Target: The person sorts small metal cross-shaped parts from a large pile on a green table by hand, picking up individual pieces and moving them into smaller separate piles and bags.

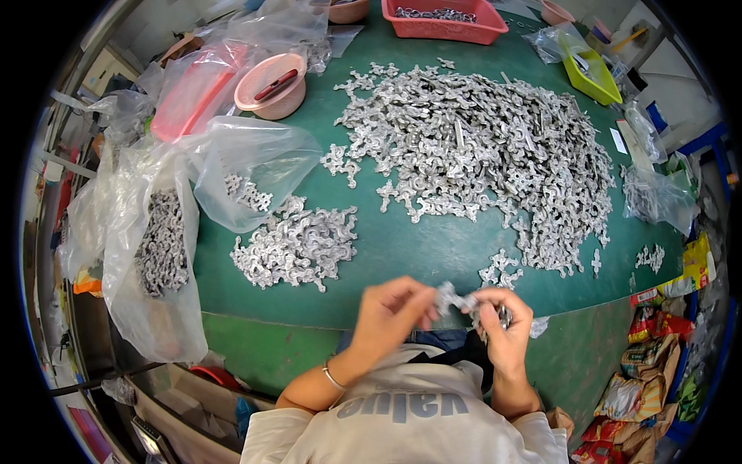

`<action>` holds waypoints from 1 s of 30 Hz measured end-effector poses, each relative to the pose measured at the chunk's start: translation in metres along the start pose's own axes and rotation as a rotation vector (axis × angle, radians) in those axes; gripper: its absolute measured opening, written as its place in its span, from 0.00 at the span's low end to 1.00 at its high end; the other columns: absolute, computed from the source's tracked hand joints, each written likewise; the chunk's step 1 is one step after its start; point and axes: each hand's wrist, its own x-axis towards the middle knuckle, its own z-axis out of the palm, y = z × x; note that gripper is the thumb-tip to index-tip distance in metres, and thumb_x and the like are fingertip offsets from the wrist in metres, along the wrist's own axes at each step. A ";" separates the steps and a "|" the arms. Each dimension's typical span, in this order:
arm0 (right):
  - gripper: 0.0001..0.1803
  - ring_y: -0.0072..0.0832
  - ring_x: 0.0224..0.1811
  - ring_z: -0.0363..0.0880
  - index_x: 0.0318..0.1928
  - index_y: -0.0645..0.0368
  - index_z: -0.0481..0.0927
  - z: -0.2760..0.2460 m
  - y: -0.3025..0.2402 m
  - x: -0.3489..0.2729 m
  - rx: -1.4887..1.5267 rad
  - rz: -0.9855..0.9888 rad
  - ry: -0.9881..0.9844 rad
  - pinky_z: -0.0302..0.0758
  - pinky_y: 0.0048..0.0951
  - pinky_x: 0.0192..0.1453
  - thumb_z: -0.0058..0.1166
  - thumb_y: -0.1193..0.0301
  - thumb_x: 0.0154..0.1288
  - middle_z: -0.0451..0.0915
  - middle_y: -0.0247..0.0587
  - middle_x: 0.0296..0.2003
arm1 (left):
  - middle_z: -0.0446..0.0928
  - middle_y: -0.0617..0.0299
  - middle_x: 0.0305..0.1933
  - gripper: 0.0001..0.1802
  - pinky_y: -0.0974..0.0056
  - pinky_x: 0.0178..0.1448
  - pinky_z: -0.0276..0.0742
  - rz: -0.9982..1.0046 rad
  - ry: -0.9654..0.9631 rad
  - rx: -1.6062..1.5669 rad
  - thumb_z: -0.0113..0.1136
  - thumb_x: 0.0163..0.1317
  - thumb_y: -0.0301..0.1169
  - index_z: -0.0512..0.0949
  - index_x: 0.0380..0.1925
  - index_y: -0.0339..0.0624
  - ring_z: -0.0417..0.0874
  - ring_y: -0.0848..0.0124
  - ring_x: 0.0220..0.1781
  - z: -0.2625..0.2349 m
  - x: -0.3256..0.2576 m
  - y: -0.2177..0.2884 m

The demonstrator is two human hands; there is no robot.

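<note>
In front of my body, at the table's near edge, my left hand (396, 311) pinches one end of a small silver cross-shaped metal casting (448, 297). My right hand (504, 323) is closed around several more metal castings (483, 315), and its fingertips meet the other side of the pinched one. Just beyond lies a large heap of the same castings (479, 147), spread over the green table (386, 263). A smaller pile of castings (297, 243) sits to the left, by the mouth of a clear plastic bag (259, 155).
At far left, another clear bag (193, 325) holds darker metal pieces. A pink bowl (297, 99) carries a red-handled tool (277, 85). Toward the back stand a red tray (444, 29) of metal parts and a yellow-green tray (599, 85). Colourful packages (634, 387) lie at lower right.
</note>
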 end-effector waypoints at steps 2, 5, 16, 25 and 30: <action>0.11 0.15 0.28 0.69 0.41 0.66 0.75 -0.010 0.000 0.011 -0.081 -0.015 0.059 0.66 0.16 0.34 0.52 0.79 0.57 0.76 0.35 0.28 | 0.76 0.60 0.23 0.08 0.75 0.26 0.69 0.147 0.169 0.218 0.49 0.61 0.25 0.73 0.25 0.33 0.73 0.79 0.21 -0.017 0.010 -0.003; 0.15 0.18 0.27 0.69 0.43 0.64 0.75 -0.038 0.010 0.022 -0.524 -0.134 0.258 0.67 0.20 0.34 0.55 0.81 0.51 0.73 0.34 0.24 | 0.74 0.63 0.19 0.09 0.76 0.23 0.66 0.368 0.507 0.596 0.51 0.60 0.25 0.74 0.23 0.33 0.71 0.81 0.19 -0.062 0.017 -0.002; 0.16 0.43 0.28 0.76 0.36 0.56 0.78 -0.049 0.009 0.046 -1.342 -0.054 0.205 0.70 0.39 0.29 0.63 0.67 0.44 0.76 0.43 0.30 | 0.64 0.71 0.14 0.05 0.78 0.19 0.54 0.484 0.954 0.804 0.54 0.59 0.25 0.74 0.30 0.33 0.60 0.86 0.15 -0.115 0.018 0.009; 0.12 0.44 0.28 0.75 0.30 0.57 0.75 -0.046 0.004 0.052 -1.342 -0.102 0.091 0.68 0.40 0.28 0.63 0.70 0.43 0.73 0.39 0.33 | 0.72 0.68 0.19 0.04 0.79 0.21 0.62 0.538 0.824 0.716 0.54 0.56 0.21 0.76 0.32 0.35 0.67 0.85 0.18 -0.079 0.009 0.003; 0.12 0.45 0.28 0.74 0.29 0.58 0.74 -0.054 0.008 0.055 -1.301 -0.115 0.076 0.67 0.41 0.29 0.63 0.71 0.43 0.72 0.38 0.32 | 0.75 0.63 0.25 0.06 0.77 0.27 0.69 0.515 0.606 0.712 0.53 0.55 0.18 0.76 0.33 0.33 0.73 0.81 0.23 -0.051 0.003 -0.004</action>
